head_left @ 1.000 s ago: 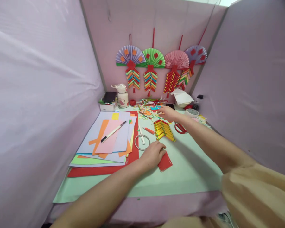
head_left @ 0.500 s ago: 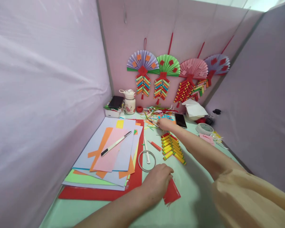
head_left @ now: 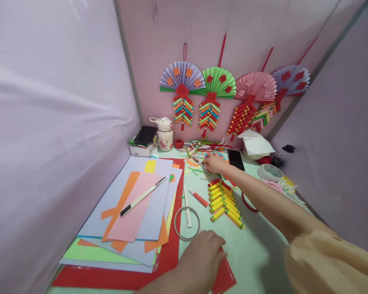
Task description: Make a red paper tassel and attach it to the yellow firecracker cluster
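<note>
OK, yellow roll bunch (head_left: 225,204) is our marker: long axis near-to-far, rolls V-set w/ outer ends nearer. L hand (head_left: 202,255) sits on the near side of it, bit left, fingers bent down over the red paper (head_left: 226,272); can't tell if they pinch it or just rest. Paper's flat, nearer than the bunch, visible corner pointing near-right; far end's under the hand, so long axis unclear. R hand (head_left: 215,163) is out beyond the bunch, slightly left, fingers half-curled at a slim tool (head_left: 198,160); can't tell if they grip it. Tool's long axis runs diag., free end pointing far-left, amongst paper scraps (head_left: 192,164). Also: red stick (head_left: 200,199) just left of bunch, then white pen (head_left: 186,200); grey ring (head_left: 175,224) near-left; phone (head_left: 236,159) beyond, bit right.
</note>
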The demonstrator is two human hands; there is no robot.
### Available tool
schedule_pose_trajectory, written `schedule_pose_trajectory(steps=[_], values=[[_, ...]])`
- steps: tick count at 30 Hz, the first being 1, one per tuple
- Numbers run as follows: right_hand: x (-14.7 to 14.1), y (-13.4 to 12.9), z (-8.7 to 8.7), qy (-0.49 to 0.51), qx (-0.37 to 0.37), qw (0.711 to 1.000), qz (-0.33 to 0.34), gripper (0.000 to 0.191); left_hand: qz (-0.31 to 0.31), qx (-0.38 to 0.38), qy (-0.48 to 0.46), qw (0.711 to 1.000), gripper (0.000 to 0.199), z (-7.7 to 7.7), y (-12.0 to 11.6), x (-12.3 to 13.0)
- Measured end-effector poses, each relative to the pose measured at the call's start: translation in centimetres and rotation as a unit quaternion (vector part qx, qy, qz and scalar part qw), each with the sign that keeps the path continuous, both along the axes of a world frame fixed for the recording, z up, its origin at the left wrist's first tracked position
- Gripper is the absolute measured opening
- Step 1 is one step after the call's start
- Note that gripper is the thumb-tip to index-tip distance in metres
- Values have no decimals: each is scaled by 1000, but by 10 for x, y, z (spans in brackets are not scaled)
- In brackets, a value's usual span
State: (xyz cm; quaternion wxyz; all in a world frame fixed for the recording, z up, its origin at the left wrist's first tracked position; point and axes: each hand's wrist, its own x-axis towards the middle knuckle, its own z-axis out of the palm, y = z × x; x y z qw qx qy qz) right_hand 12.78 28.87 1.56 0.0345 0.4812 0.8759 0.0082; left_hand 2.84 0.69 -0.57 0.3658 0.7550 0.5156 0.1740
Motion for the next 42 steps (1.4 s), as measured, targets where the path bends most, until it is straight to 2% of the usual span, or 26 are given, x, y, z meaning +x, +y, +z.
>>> schedule_pose_trajectory(steps=[4, 8, 13, 19, 21, 25, 32, 37, 42], values=[[1, 5, 1, 27, -9, 997, 75, 40, -24, -7, 4, 1000, 26, 1, 1, 0], [7, 18, 5, 35, 6, 996, 79, 38, -28, -21, 17, 999, 28, -2, 2, 0], [22, 29, 4, 4, -26, 992, 126, 26, -39, -24, 26, 999, 30, -5, 4, 0], [47, 37, 4, 1, 46, 998, 34, 24, -45, -29, 37, 998, 30, -2, 5, 0], [48, 38, 4, 16, 69, 997, 25, 24, -46, -28, 40, 998, 30, -3, 5, 0], [33, 36, 2, 51, 93, 993, 49, 24, -48, -16, 48, 998, 29, -5, 3, 0], [-14, 30, -8, 76, 103, 982, 139, 24, -40, 34, 53, 997, 28, -14, 1, 1], [-29, 34, -16, 76, 95, 986, 113, 19, -43, 43, 54, 997, 29, -15, 2, 1], [-24, 37, -15, 83, 74, 990, 89, 21, -47, 40, 57, 996, 29, -13, 2, 1]])
